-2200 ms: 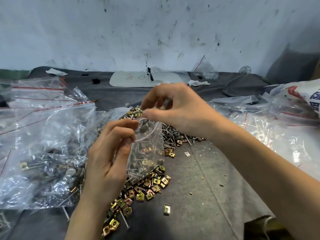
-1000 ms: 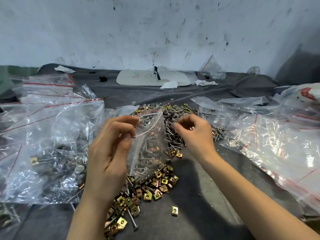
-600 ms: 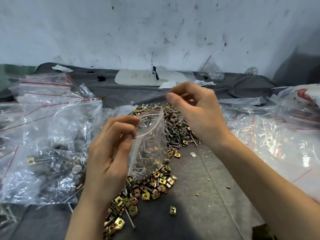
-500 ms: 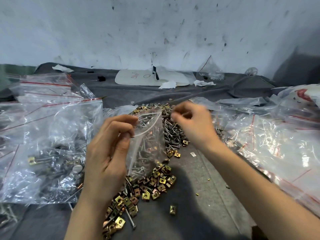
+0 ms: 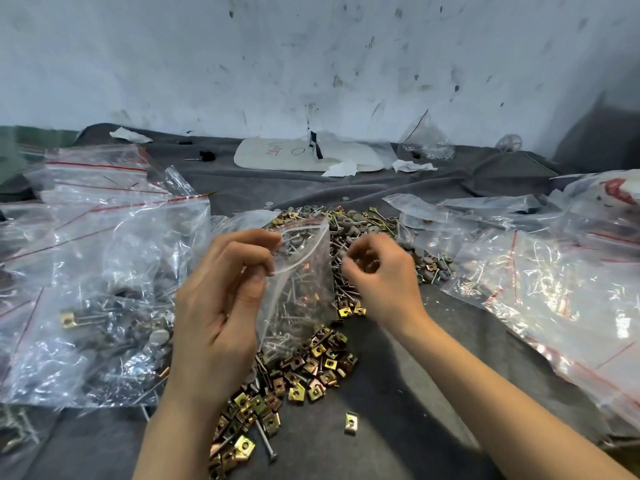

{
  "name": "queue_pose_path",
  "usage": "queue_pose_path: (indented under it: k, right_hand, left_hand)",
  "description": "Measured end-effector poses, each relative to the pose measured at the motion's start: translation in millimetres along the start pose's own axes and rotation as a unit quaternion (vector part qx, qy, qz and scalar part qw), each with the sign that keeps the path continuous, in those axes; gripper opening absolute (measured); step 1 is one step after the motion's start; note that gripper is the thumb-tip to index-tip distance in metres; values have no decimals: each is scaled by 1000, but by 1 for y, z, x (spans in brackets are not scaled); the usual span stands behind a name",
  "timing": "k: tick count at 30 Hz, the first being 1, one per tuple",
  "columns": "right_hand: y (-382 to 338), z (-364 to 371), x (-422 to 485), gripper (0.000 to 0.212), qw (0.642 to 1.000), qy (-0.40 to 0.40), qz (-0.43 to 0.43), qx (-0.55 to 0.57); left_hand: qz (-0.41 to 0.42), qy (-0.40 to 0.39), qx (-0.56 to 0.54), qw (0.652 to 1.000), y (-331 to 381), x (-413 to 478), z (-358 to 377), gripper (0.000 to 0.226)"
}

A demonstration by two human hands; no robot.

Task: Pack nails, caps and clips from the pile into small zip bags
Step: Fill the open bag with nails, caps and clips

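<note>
My left hand (image 5: 221, 306) pinches the open mouth of a small clear zip bag (image 5: 299, 289) that hangs upright and holds nails and a few clips. My right hand (image 5: 379, 275) hovers just right of the bag over the pile (image 5: 349, 237), its fingers curled inward as if around small parts; what it holds is hidden. The pile of nails, grey caps and brass clips (image 5: 311, 372) spreads over the grey cloth from behind the bag down to the front.
Filled zip bags (image 5: 97, 289) with red seal lines are heaped at the left. More clear bags (image 5: 554, 289) lie at the right. A white board (image 5: 304, 154) and paper scraps sit near the wall. One loose clip (image 5: 350, 422) lies at the front.
My right hand went between the bag mouth and the pile several times; it has now dropped lower, right beside the bag. My left hand has kept its hold on the bag.
</note>
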State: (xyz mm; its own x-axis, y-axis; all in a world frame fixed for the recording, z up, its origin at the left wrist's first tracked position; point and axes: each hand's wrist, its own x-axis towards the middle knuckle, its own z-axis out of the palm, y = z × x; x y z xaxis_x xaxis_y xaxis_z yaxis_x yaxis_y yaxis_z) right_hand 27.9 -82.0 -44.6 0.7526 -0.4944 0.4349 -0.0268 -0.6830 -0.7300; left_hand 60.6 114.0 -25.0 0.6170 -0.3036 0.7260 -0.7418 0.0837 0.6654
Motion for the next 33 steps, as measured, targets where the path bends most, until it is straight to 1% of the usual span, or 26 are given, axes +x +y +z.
queue_pose_path:
  k: [2,3,5,6,8,10,11,12,14,15,16,18,20,21,23,27,29,31,33]
  right_hand:
    - [-24,-14,7,10,994,5,4,107]
    - [-37,-23,10,10,989,7,-14,145]
    - [-62,-38,15,11,980,1,-86,182]
    - [-72,-43,16,10,977,-12,-123,175]
    - [-85,-49,17,7,976,-66,-169,118]
    - [-88,-53,21,7,976,-117,-172,66]
    - [-85,-54,24,8,977,-120,-165,68]
    - [-81,-55,27,8,979,-104,-151,89]
    - [-69,-52,35,7,985,-46,-96,134]
    - [-61,-48,38,9,990,-24,-62,125]
    - [-52,-41,39,11,995,-24,-31,91]
    - [-32,-24,39,14,998,-71,3,2]
    - [-17,-7,35,20,992,-110,-5,-63]
    - [-11,1,35,21,989,-114,-16,-89]
    - [-2,12,34,21,986,-93,-41,-133]
    - [3,23,31,15,971,-18,-113,-209]
    - [3,24,31,12,961,-13,-144,-236]
    - [3,22,33,9,959,-43,-157,-233]
    - [-3,16,34,6,976,-53,-133,-165]
  left_hand:
    - [4,-5,3,1000,0,0,2,15]
    - [9,-9,5,1000,0,1,3,15]
    - [19,-15,10,1000,-1,1,5,14]
    - [24,-16,13,1000,-2,2,5,14]
    - [32,-16,15,999,-3,1,6,14]
    - [33,-13,9,999,-4,1,6,14]
    - [29,-13,5,999,-4,1,5,15]
    - [26,-12,0,1000,-5,0,5,15]
    - [19,-9,-4,1000,-4,0,4,15]
    - [16,-9,-4,1000,-4,0,4,15]
    - [15,-9,-4,1000,-4,0,4,15]
    - [14,-7,-3,1000,-3,0,4,15]
    - [12,-7,3,1000,-2,0,3,15]
    - [11,-6,5,1000,-2,0,3,15]
    - [8,-4,5,1000,-2,0,2,15]
    - [3,-4,7,1000,-2,-1,0,15]
    - [5,-4,9,1000,-2,0,1,15]
    - [8,-4,13,1000,-2,0,1,16]
    - [12,-4,14,1000,-2,1,1,16]
